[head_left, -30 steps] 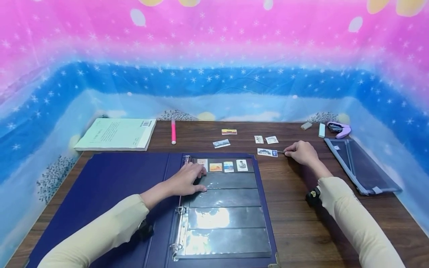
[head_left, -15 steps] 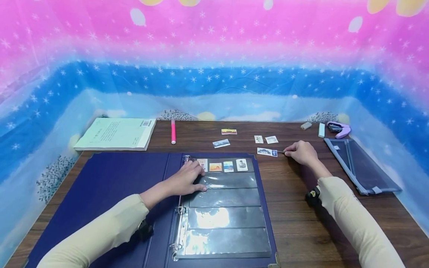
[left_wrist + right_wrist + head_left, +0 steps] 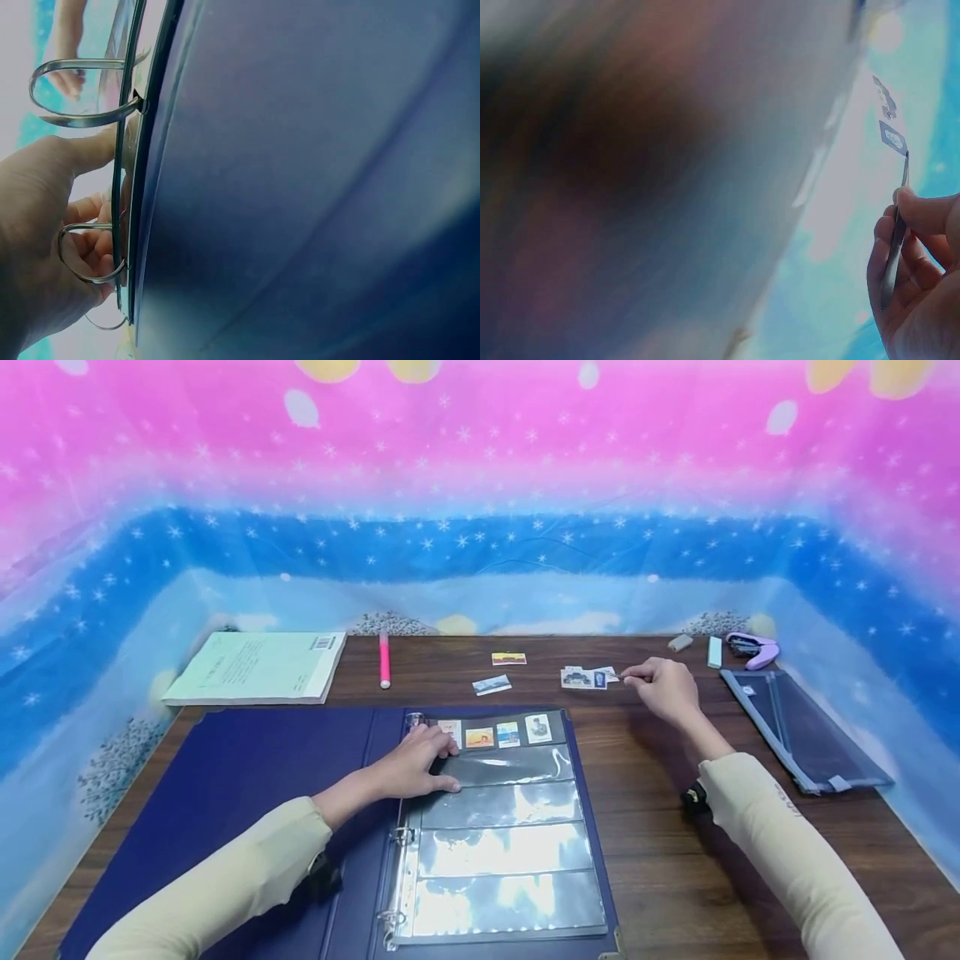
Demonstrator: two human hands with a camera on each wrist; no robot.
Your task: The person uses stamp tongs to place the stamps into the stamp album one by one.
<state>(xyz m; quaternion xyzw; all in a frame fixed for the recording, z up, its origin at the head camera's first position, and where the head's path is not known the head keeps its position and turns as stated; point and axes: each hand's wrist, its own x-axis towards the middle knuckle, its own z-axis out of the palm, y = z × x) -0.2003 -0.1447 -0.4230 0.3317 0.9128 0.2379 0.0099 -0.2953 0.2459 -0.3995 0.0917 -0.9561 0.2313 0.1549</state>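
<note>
A stamp album lies open, its blue cover [image 3: 277,768] to the left and a clear-pocketed page [image 3: 502,850] on metal rings [image 3: 402,836] to the right. My left hand [image 3: 416,766] rests on the page's upper left, fingers partly over the top strip, where several stamps sit, including an orange one [image 3: 480,738]. My right hand [image 3: 666,693] pinches metal tweezers [image 3: 890,281] beyond the page's upper right. At their tips is a wide stamp [image 3: 577,678] with a dark picture and a small blue panel. It overlaps other stamps behind it in the head view, mostly hiding them.
A yellow-red stamp [image 3: 509,658] and a greyish one [image 3: 492,685] lie on the wooden table. Behind the album are a pale green book [image 3: 255,668] and a pink marker [image 3: 385,662]. To the right lie an eraser [image 3: 680,643], a mint block [image 3: 715,652], a purple stapler [image 3: 754,650] and a mesh pouch [image 3: 810,731].
My right hand has moved slightly up and left, carrying the wide stamp in the tweezers off its former spot toward the two small stamps. The left hand stays in place.
</note>
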